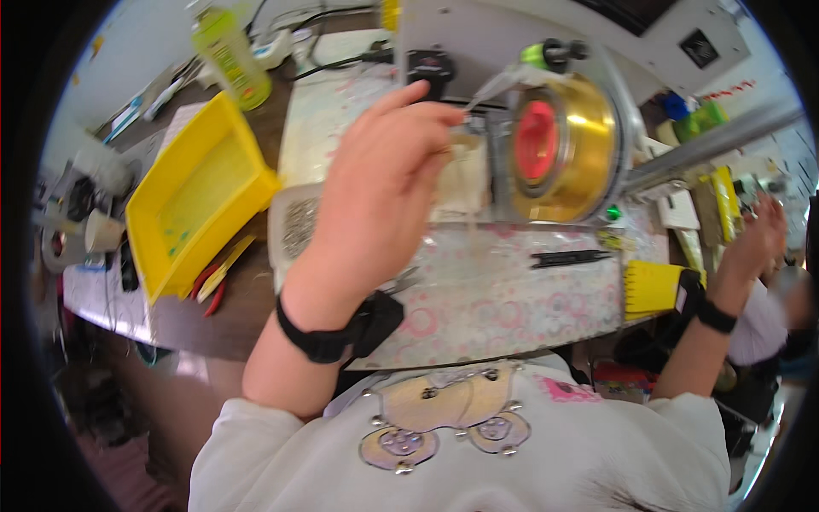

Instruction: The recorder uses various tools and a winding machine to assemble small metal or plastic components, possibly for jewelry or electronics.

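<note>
My left hand [388, 179] is raised over the bench beside a machine, a black strap with a small black module on its wrist. Its fingers are bent, thumb and fingertips drawn together, and what lies between them cannot be made out. Close to the fingertips is the tip of a clear tapered piece [495, 84] running up to a green and black fitting [553, 56]. Right of it sits a gold spool [584, 154] with a red centre [536, 141]. At the far right my right hand [755, 239] is lifted, fingers loosely apart, apparently holding nothing.
A clear tray of small metal pieces [300, 226] stands by my left forearm. Left of it are red-handled pliers [209, 286], a yellow bin [192, 200] and a green-yellow bottle [230, 55]. Black tweezers [570, 258] lie before the spool. A yellow box [653, 288] sits right.
</note>
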`<state>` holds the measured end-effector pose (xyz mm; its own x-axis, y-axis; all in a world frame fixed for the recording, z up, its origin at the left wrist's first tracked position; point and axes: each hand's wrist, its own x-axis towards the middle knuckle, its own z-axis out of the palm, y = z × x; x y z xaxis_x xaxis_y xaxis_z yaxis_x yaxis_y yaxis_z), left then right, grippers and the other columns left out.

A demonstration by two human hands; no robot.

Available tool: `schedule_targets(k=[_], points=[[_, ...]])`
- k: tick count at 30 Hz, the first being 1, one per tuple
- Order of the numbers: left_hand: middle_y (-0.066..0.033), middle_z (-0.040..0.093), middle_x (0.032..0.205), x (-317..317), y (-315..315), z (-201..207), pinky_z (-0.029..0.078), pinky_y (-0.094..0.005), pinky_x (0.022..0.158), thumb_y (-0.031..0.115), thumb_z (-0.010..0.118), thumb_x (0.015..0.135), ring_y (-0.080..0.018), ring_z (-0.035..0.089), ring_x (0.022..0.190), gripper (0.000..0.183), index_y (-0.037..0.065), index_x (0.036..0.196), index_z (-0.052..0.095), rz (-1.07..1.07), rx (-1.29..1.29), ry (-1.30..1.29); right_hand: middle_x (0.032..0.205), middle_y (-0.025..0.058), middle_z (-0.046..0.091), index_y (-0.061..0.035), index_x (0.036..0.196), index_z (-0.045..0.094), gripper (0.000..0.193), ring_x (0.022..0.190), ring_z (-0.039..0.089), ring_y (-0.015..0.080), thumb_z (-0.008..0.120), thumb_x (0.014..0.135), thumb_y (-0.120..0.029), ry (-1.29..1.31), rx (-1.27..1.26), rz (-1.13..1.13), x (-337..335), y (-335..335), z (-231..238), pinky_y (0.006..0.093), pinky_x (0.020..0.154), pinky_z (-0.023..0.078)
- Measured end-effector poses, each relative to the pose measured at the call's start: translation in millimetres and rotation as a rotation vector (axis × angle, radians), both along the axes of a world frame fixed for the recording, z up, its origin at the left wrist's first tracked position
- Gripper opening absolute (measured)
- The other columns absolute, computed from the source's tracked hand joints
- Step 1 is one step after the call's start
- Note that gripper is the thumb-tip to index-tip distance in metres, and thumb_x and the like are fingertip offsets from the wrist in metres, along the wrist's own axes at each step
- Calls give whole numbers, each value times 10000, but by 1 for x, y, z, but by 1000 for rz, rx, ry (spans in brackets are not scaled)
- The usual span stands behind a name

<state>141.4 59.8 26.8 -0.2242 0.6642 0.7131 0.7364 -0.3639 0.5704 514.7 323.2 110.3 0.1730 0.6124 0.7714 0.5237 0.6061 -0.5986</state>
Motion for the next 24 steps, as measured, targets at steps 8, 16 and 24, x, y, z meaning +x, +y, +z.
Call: schedule_targets(k=[8,16,24], points=[[-143,617,1136,-5,-18,-8,336,-438,1026,-48,444,886,-362,452,1251,96,30,893,500,122,-92,-69,1160,105,549,8,1212,530,559,1096,509,215,736,781,-284,296,-449,382,-66,45,-35,330,971,369],[-123,640,1065,-2,-7,-5,381,-456,1005,-97,508,799,-386,514,1156,161,32,894,524,119,-18,11,829,26,626,-12,908,628,254,740,551,136,695,825,-243,-76,-240,248,-45,52,-21,309,687,438],[-113,632,1105,-7,-13,-9,371,-433,985,-33,493,858,-381,476,1200,88,46,890,512,71,-35,-36,917,59,553,-3,1194,486,526,822,524,174,719,772,-214,353,-63,990,14,-80,77,297,772,450]])
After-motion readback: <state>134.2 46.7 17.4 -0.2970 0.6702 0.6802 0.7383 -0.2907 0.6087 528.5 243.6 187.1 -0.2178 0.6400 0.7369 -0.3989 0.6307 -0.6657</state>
